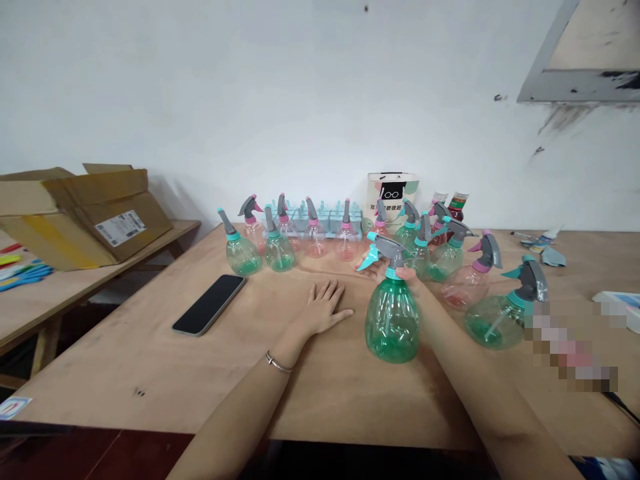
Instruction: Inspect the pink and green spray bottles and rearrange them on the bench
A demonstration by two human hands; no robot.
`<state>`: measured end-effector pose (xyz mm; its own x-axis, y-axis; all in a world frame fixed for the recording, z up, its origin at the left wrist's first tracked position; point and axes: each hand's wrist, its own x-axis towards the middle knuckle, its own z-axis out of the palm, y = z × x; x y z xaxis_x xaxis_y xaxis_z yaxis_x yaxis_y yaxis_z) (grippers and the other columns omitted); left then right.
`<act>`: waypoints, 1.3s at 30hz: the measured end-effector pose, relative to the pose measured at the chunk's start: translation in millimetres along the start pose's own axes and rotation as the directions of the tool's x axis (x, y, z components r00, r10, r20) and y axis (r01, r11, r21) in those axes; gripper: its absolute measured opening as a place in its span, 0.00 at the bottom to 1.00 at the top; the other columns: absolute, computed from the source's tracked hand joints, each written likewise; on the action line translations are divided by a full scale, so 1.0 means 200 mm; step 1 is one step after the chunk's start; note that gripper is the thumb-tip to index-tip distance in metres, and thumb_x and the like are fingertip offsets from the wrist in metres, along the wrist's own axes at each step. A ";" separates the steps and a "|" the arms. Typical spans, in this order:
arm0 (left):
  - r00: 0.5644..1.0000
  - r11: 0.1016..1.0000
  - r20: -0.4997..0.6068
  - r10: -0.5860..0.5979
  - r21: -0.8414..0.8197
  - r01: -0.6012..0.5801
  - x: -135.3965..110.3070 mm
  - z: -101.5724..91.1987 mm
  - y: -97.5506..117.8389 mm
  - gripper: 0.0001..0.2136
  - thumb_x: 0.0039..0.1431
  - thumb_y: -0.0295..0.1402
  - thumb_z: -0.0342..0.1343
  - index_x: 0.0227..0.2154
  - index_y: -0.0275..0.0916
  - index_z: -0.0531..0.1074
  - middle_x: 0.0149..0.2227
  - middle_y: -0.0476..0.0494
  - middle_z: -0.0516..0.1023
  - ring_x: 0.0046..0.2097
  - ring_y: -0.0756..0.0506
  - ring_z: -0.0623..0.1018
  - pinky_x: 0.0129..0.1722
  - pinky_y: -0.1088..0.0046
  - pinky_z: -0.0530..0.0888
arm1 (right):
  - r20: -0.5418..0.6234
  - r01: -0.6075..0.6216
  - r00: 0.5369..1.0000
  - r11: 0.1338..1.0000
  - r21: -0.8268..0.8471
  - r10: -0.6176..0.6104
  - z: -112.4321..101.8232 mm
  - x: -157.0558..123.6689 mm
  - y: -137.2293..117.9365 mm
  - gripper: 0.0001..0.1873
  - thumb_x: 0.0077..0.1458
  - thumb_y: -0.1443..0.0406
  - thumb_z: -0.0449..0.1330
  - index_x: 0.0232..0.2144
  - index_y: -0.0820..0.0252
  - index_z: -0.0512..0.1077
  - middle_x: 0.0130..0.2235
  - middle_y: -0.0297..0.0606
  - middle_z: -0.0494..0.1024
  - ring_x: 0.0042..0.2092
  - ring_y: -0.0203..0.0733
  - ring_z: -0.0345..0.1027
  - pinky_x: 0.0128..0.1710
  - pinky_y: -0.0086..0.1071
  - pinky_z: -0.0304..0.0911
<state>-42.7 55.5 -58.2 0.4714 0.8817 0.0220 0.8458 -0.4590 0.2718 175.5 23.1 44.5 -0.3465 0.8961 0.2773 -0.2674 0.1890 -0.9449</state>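
Note:
My right hand (406,277) grips the neck of a green spray bottle (393,320) with a grey and teal trigger head, holding it above the wooden table (150,373) near the middle. My left hand (323,307) lies flat on the table just left of that bottle, fingers spread, holding nothing. A thin bracelet sits on my left wrist.
Several green and pink spray bottles (277,247) stand in a row at the back and cluster at the right (493,317). A black phone (209,304) lies at the left. A white box (393,197) stands by the wall. A cardboard box (80,213) sits on a side table.

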 end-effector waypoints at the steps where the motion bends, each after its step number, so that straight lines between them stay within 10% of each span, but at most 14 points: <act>1: 1.000 1.000 -0.003 0.002 -0.004 -0.002 0.00 0.00 0.00 0.39 0.61 0.60 0.38 0.67 0.41 0.48 0.71 0.37 0.43 0.71 0.36 0.42 0.66 0.44 0.39 | -0.013 0.028 1.000 0.999 -0.030 -0.029 0.00 0.00 0.00 0.24 0.38 0.44 0.63 0.31 0.54 0.72 0.28 0.37 0.78 0.31 0.45 0.74 0.32 0.38 0.72; 16: 1.000 1.000 0.012 -0.006 -0.014 0.007 0.00 -0.01 0.01 0.37 0.62 0.59 0.38 0.68 0.41 0.47 0.70 0.37 0.44 0.71 0.36 0.43 0.66 0.44 0.39 | 0.175 0.069 0.983 0.996 -0.057 -0.058 -0.01 0.11 0.05 0.34 0.25 0.45 0.71 0.36 0.54 0.75 0.30 0.37 0.80 0.39 0.50 0.77 0.43 0.45 0.72; 24: 0.999 1.000 0.042 -0.002 -0.018 0.002 -0.02 -0.04 0.02 0.37 0.62 0.59 0.36 0.68 0.41 0.48 0.71 0.37 0.42 0.71 0.37 0.41 0.66 0.45 0.38 | -0.152 0.078 0.981 0.965 -0.252 -0.119 -0.17 0.05 0.04 0.20 0.39 0.52 0.71 0.32 0.55 0.74 0.31 0.36 0.80 0.37 0.50 0.78 0.43 0.46 0.72; 31: 0.984 0.999 -0.172 -0.050 -0.024 0.047 0.00 -0.02 0.00 0.33 0.63 0.56 0.40 0.65 0.43 0.55 0.68 0.39 0.54 0.70 0.36 0.50 0.67 0.46 0.42 | -0.457 0.009 0.810 0.787 -0.617 -0.367 -0.39 -0.07 0.02 0.15 0.44 0.62 0.63 0.38 0.56 0.76 0.36 0.37 0.81 0.36 0.46 0.76 0.38 0.39 0.70; 34: 0.878 0.975 -0.426 -0.218 -0.135 0.177 0.03 -0.05 -0.07 0.29 0.63 0.50 0.45 0.62 0.39 0.58 0.66 0.34 0.58 0.67 0.35 0.57 0.66 0.49 0.51 | -0.545 -0.075 0.718 0.731 -0.678 -0.433 -0.47 -0.09 0.04 0.13 0.44 0.63 0.60 0.35 0.58 0.77 0.31 0.36 0.80 0.30 0.42 0.72 0.30 0.34 0.67; 39: 0.545 0.900 -0.728 -0.416 -0.416 0.131 0.06 -0.13 -0.30 0.19 0.60 0.40 0.51 0.53 0.38 0.63 0.54 0.35 0.69 0.59 0.38 0.68 0.60 0.56 0.64 | -0.620 -0.095 0.566 0.705 -0.703 -0.543 -0.54 -0.09 0.07 0.13 0.45 0.55 0.63 0.30 0.58 0.76 0.26 0.33 0.74 0.29 0.40 0.68 0.30 0.35 0.66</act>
<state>-94.9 96.6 -48.4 -0.2768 0.7511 0.5993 0.7190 -0.2519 0.6477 274.6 54.0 7.0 0.5066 0.6540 0.5618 0.4767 0.3305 -0.8146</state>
